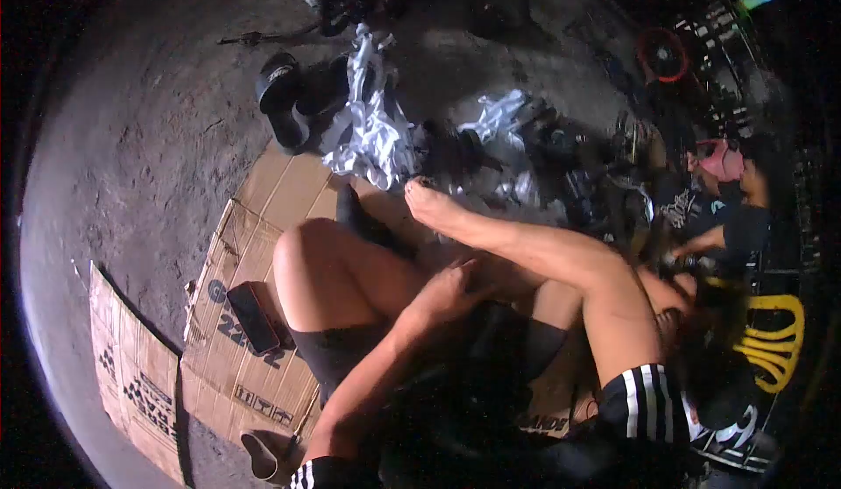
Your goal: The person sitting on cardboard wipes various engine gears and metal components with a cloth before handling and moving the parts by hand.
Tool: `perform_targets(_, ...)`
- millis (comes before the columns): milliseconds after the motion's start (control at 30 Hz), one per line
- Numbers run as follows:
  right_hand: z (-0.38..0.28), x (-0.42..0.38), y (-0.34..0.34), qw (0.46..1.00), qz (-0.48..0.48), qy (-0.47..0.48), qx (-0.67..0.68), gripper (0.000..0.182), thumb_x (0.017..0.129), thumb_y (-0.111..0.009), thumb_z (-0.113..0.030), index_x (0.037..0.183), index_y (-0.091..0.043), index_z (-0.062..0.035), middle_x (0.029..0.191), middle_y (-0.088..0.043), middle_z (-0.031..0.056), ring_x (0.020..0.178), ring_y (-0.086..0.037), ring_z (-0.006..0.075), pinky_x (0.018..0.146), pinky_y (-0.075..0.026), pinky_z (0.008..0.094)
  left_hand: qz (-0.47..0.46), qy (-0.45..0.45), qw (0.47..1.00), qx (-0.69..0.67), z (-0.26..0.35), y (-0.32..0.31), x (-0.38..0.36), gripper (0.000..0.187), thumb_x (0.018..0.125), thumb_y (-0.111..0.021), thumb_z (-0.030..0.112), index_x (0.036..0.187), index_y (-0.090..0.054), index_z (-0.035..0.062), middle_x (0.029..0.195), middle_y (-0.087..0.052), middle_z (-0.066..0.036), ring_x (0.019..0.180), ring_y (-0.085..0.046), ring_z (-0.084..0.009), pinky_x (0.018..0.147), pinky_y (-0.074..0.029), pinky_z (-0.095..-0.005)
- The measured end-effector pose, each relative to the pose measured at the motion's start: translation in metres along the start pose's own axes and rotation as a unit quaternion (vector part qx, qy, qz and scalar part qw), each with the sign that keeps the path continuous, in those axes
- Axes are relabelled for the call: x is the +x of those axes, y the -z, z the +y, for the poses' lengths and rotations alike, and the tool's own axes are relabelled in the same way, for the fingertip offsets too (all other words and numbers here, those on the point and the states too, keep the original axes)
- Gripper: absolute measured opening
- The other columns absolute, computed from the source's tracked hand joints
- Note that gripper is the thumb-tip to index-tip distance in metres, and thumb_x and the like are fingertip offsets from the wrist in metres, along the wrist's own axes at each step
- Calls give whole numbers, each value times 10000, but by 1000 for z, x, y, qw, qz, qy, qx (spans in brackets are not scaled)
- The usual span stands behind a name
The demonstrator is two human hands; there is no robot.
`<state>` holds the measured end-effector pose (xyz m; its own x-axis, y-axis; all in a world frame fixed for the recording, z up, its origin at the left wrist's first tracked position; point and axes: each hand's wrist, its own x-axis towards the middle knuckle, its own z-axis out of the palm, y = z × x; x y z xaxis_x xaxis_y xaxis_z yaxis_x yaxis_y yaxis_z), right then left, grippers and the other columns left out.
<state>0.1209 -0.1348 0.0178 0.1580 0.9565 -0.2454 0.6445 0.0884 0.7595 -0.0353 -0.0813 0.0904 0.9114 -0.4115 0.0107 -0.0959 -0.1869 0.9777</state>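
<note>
My left hand (447, 293) is low between my bent legs, its fingers curled inward and partly lost in shadow. Whatever it grips is hidden. My right forearm crosses in front of me, and my right hand (427, 201) is closed at the lower right edge of a heap of shiny whitish strips (372, 134). I cannot make out what is in its fingers. A second pile of similar pale strips (499, 116) lies farther right, beside dark objects too dim to name.
I sit on flattened cardboard (215, 331) with a phone (253, 318) on it. Dark slippers (282, 95) lie ahead, another piece of footwear (260, 456) below. At right are another person's arm (701, 242), a yellow chair back (773, 344) and a red round fan-like object (663, 55).
</note>
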Motion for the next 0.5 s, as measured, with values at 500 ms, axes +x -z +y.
perform_targets(500, -63, 2, 0, 989, -123, -73, -27, 391, 922, -429, -244, 1102, -692, -18, 1044, -659, 136, 1037, -563, 277, 976, -375, 414, 6, 99, 995, -11, 37, -1, -72, 453, 948, -623, 295, 1275, -573, -15, 1269, -610, -232, 1186, -590, -351, 1022, -464, -411)
